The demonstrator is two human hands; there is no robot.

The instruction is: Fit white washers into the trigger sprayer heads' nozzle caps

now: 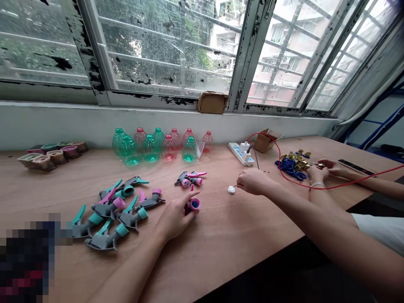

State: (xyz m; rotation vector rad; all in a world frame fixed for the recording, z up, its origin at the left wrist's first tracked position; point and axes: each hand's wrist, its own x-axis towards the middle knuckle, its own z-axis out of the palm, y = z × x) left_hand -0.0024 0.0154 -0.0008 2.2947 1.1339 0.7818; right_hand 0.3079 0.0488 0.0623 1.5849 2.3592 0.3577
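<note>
My left hand (pixel 176 216) is closed around a trigger spray head; its pink collar (pixel 195 204) faces me with a dark blue inside, and the rest is mostly behind my fingers. To the right, my right hand (pixel 251 182) is held in a pinch beside a small round white piece (pixel 231 190) on the table. Something thin shows between its fingertips and that piece, too small to name. Several grey spray heads with teal or pink triggers (pixel 107 206) lie left of my left hand. Beyond it sits a small group of pink-and-grey spray heads (pixel 191 179).
Green bottles (pixel 151 151) and clear pink bottles (pixel 169 151) line the wall. Plastic containers (pixel 53 155) stand far left. A power strip (pixel 241 155) and red cable (pixel 279 155) lie right. A co-worker's hands (pixel 318 170) handle small parts by blue rings (pixel 290 168) and brass pieces (pixel 295 158).
</note>
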